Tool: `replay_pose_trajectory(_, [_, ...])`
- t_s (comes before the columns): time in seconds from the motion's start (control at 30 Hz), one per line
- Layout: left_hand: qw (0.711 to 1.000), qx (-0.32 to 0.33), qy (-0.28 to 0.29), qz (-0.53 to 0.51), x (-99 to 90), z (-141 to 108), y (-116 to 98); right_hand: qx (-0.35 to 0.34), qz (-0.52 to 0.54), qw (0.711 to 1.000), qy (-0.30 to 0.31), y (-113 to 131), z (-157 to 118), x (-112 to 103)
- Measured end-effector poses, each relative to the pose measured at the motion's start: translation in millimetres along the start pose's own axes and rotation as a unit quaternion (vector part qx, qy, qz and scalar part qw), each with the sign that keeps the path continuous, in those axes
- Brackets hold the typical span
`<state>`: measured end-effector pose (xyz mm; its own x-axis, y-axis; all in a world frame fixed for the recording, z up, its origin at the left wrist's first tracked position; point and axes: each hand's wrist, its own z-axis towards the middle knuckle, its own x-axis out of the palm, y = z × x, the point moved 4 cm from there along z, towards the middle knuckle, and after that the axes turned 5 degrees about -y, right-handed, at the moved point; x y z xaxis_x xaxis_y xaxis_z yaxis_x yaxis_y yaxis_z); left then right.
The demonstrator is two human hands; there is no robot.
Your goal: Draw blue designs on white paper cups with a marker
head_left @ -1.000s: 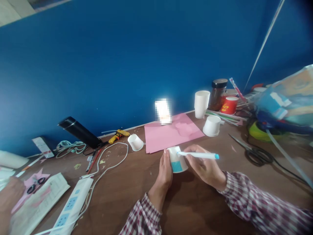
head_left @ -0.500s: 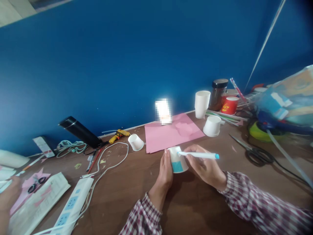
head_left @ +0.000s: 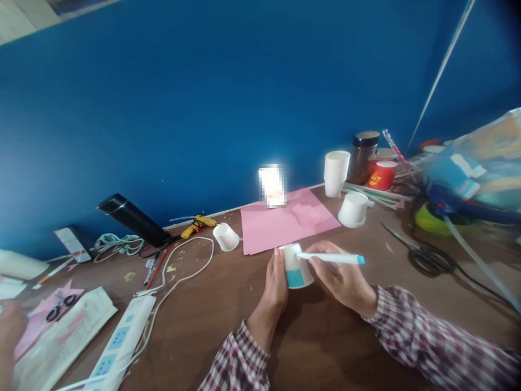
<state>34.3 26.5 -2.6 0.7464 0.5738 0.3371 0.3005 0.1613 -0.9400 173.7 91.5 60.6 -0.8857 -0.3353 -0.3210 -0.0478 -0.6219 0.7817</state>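
Observation:
My left hand (head_left: 275, 281) is closed around the left side of a white paper cup (head_left: 290, 253), which is held upside down above the brown table. A blue-coloured patch covers the lower part of its side, near the rim. My right hand (head_left: 338, 279) pinches a white marker (head_left: 336, 258) with a light blue end. The marker's tip touches the cup's white side above the blue patch. Just beyond the cup lie pink paper sheets (head_left: 264, 231). Another white paper cup (head_left: 353, 209) stands upside down to the right, and a tilted one (head_left: 226, 237) sits to the left.
Black-handled scissors (head_left: 431, 260) lie at right. Behind stand stacked white cups (head_left: 337, 174), a dark jar (head_left: 363, 157) and a red cup (head_left: 382, 175). A power strip (head_left: 122, 339), its cable, a yellow glue gun (head_left: 198, 225) and another person's hand (head_left: 11, 331) are at left.
The other person's hand at the far left has shifted further left and down. My hands, the cup and the marker stay almost where they were, the tip still on the cup.

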Motion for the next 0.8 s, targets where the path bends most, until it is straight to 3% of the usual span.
replay_pose_trajectory(0.17, [0.999, 0.002, -0.019, 0.043, 3.1, 0.1, -5.7, -0.001, 0.001, 1.000, 0.003, -1.4, -0.6, 0.4])
replay_pose_trajectory(0.8, [0.999, 0.010, -0.021, 0.038, 0.3, 3.1, -0.1, -0.015, -0.016, 1.000, -0.012, 1.7, 1.7, -2.0])
